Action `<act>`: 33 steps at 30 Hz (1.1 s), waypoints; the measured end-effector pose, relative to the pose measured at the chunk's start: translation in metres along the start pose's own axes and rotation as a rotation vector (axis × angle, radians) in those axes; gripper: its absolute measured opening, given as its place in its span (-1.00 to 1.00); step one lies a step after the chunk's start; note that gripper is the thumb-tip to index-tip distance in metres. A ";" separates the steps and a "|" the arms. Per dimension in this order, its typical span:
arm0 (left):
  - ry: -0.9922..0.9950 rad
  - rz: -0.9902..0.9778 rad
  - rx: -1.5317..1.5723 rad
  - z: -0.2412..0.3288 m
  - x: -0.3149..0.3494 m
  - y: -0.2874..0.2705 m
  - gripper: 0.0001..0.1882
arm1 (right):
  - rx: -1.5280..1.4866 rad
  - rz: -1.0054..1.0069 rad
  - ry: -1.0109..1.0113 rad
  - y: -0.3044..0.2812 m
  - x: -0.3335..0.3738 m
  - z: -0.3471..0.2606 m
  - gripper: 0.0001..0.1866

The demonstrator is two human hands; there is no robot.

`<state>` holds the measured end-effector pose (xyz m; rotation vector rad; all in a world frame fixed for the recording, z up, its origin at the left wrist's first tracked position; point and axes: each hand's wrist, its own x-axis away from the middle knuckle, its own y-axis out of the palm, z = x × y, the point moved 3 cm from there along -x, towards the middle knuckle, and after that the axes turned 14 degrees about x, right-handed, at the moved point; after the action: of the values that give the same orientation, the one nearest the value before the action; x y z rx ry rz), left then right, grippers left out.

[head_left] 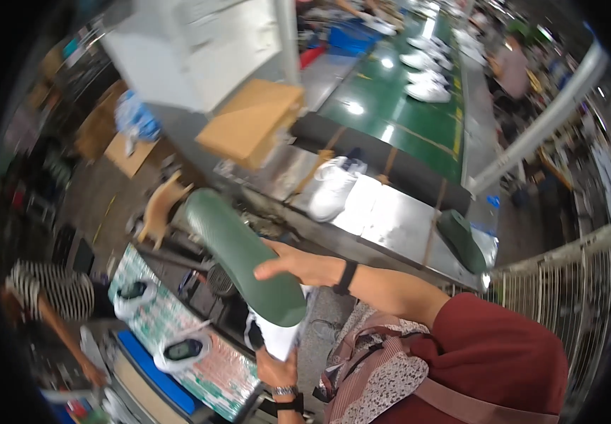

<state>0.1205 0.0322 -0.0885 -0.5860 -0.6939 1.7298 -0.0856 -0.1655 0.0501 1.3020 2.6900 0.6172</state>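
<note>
My right hand is closed on a long green insole, thumb on its upper face and the other fingers mostly hidden. Below it, my left hand grips a white shoe. The wide end of the insole covers much of this shoe, and the fingers around it show only in part. The insole overlaps the shoe from this angle; whether they touch I cannot tell.
Two white shoes with dark openings rest on a patterned work surface. Behind, a metal ledge bears a white laced shoe and another green insole. A green conveyor carries several shoes. A person in stripes reaches in at left.
</note>
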 end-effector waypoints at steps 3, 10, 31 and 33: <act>0.196 0.043 0.047 0.052 -0.074 0.033 -0.26 | 0.478 0.352 -0.267 -0.063 0.077 0.015 0.26; 0.308 0.125 -0.194 0.203 -0.245 0.156 -0.28 | 0.942 1.271 0.169 -0.189 0.292 0.082 0.18; 1.136 -1.198 -0.619 0.353 -0.376 0.382 0.00 | 0.884 1.503 0.908 -0.245 0.384 0.176 0.21; 1.300 -1.371 -0.710 0.330 -0.391 0.397 -0.18 | 0.874 1.526 0.942 -0.247 0.374 0.171 0.18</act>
<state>-0.2789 -0.4769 -0.1247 -1.1338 -0.4560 -0.3293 -0.4600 0.0391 -0.1689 4.1322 1.6688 -0.0928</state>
